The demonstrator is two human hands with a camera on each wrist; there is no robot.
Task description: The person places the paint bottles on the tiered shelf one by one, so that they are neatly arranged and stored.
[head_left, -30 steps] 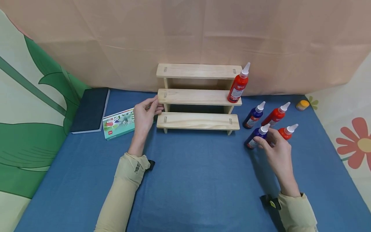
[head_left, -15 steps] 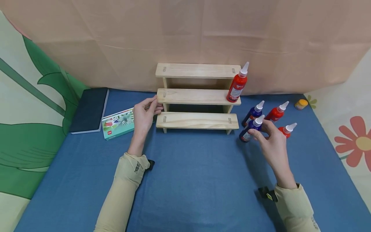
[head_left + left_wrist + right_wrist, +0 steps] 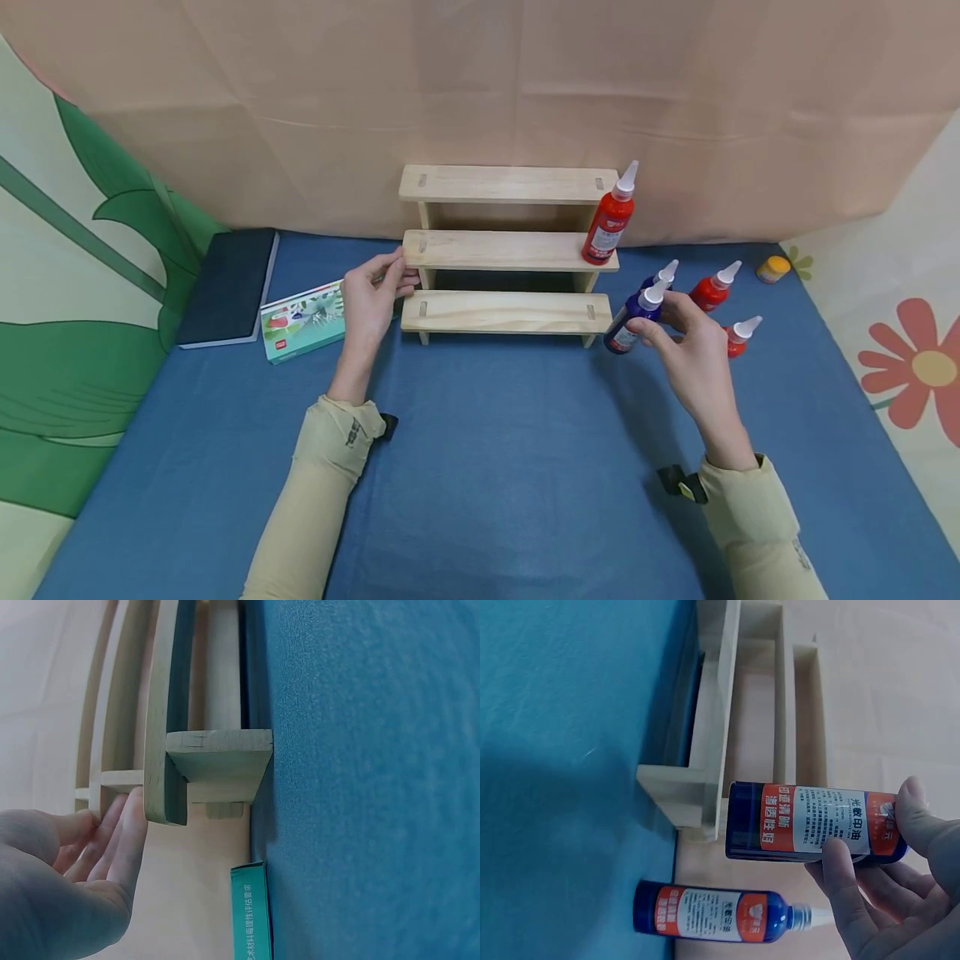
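Note:
A three-tier wooden shelf stands at the back of the blue-covered table. My left hand pinches the left end of its middle board between thumb and fingers. My right hand grips a blue ink bottle with a white nozzle cap by its upper part; it is raised off the table, close to the right end of the lowest board. Behind it stands a second blue bottle, partly hidden in the head view. A red bottle stands upright on the right end of the middle board.
Two more red bottles, one at the back and one nearer, stand right of my right hand. A small yellow-capped jar is farther right. A green box and a dark notebook lie left of the shelf.
My right hand has moved left and slightly back with the blue bottle, from among the other bottles to the shelf's right end. The left hand has stayed on the shelf.

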